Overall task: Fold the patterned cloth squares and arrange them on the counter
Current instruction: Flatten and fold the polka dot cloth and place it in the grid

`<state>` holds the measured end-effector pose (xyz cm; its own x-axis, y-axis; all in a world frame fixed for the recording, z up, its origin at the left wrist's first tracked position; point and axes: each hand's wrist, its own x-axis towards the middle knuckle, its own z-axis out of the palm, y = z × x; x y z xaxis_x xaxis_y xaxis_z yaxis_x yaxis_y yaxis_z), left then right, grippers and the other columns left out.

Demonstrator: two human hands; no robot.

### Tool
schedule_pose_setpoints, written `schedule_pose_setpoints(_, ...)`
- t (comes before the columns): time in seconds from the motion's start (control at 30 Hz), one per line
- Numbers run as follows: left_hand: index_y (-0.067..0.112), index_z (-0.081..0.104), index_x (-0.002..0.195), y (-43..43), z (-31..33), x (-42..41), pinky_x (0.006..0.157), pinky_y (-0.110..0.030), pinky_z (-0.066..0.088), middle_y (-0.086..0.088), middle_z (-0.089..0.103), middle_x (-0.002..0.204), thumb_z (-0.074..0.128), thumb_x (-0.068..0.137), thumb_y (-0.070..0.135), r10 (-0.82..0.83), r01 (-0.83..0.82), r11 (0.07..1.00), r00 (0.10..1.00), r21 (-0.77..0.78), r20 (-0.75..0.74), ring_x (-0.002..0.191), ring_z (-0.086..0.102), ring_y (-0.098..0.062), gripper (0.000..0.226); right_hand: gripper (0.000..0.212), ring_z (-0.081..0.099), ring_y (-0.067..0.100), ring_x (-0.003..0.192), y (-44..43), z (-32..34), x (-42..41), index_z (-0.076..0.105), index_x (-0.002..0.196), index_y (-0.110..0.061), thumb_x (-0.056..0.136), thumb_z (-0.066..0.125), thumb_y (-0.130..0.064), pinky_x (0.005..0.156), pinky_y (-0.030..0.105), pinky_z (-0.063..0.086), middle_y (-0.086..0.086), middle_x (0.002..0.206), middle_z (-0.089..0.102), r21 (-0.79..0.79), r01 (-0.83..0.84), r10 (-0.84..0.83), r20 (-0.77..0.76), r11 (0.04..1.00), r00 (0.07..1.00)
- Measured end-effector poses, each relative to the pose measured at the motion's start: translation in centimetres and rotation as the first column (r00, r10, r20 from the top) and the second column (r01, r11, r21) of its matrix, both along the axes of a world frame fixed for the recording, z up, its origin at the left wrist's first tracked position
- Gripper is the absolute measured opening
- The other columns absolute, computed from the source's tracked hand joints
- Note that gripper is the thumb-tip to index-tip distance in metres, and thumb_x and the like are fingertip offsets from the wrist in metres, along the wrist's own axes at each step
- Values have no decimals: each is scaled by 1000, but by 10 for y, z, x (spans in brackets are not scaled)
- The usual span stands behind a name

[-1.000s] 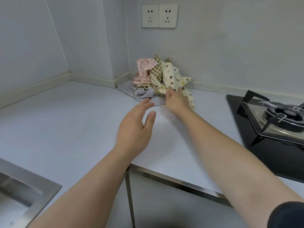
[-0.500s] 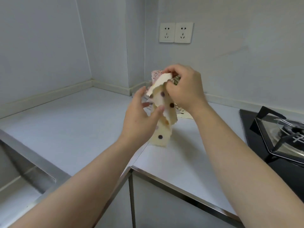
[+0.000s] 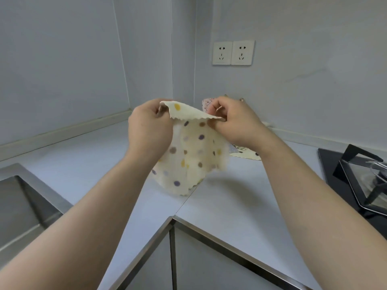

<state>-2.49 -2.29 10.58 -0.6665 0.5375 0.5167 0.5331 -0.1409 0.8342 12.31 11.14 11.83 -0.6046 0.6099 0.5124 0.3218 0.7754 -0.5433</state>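
Dotted cloth (image 3: 194, 160) now spread open, L hand (image 3: 149, 126) & R hand (image 3: 232, 122) pinching top corners.

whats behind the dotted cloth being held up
Behind the dotted cloth, a pink patterned corner peeks out beside the right hand, and a cream cloth lies on the counter. Anything else there is covered by the held cloth and that hand.

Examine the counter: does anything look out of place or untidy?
Only the loose patterned cloths behind the right hand: heaped unfolded in the pale counter's corner, largely hidden. The held cream polka-dot cloth looks undamaged.
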Motion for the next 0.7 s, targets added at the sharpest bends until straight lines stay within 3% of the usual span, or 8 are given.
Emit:
schedule_pose_setpoints(0.1,28,76,91,3,-2,-6,64,-29,50,9,71,77,48,93,9,-13,13,1000,995,-1,104,69,61,-9,34,25,47,11,59,2,-4,-3,57,73,-23,97,55,-22,52,25,34,-11,64,55,-30,62,-59,100,998,993)
schedule_pose_setpoints(0.2,30,77,98,0,0,-4,72,-26,57,17,74,81,46,92,-1,-94,78,994,972,81,217,78,69,-5,44,41,28,12,51,-1,-6,-4,37,66,-18,103,50,-31,49,29,21,-5,57,32,-87,102,-100,25,991,995)
schedule_pose_setpoints(0.3,27,80,91,-2,4,0,73,-27,60,9,78,88,41,88,-9,-156,113,981,941,158,300,85,73,-13,53,51,42,11,51,-8,-1,-4,50,76,-3,103,52,-47,48,25,36,0,66,47,-154,18,-32,-90,988,995)
schedule_pose_setpoints(0.37,23,79,85,-3,7,0,68,-32,59,1,78,86,39,87,-10,-190,121,973,904,197,383,79,71,-19,52,64,67,21,70,-8,5,3,62,101,4,91,66,-59,61,34,58,12,91,69,-256,-110,94,-77,960,993)
schedule_pose_setpoints(0.43,18,76,82,-4,9,-1,59,-29,54,-3,75,78,38,89,-10,-232,123,962,839,242,493,69,67,-21,48,48,71,23,71,-7,9,14,68,108,-3,82,83,-41,58,31,58,11,93,75,-375,-190,213,22,908,977)
schedule_pose_setpoints(0.53,12,75,88,-5,11,-3,60,-28,55,-4,74,74,43,92,-7,-274,114,952,733,285,622,66,68,-21,37,12,62,7,57,-3,5,19,71,89,-13,84,79,-6,48,20,47,-1,70,73,-376,-165,239,159,912,958)
schedule_pose_setpoints(0.63,8,74,101,-7,12,-3,80,-40,58,-10,76,89,55,87,-5,-338,178,937,685,301,645,77,71,-28,28,3,64,7,64,6,0,12,74,89,-17,90,75,-15,55,19,51,-4,77,73,-440,-118,127,-8,890,992)
schedule_pose_setpoints(0.7,6,73,111,-9,12,-5,91,-47,58,-13,77,102,60,88,-2,-369,230,928,683,294,630,89,74,-31,28,6,71,15,75,11,1,10,73,95,-19,93,72,-24,62,27,57,-3,84,75,-602,-168,68,-185,781,980)
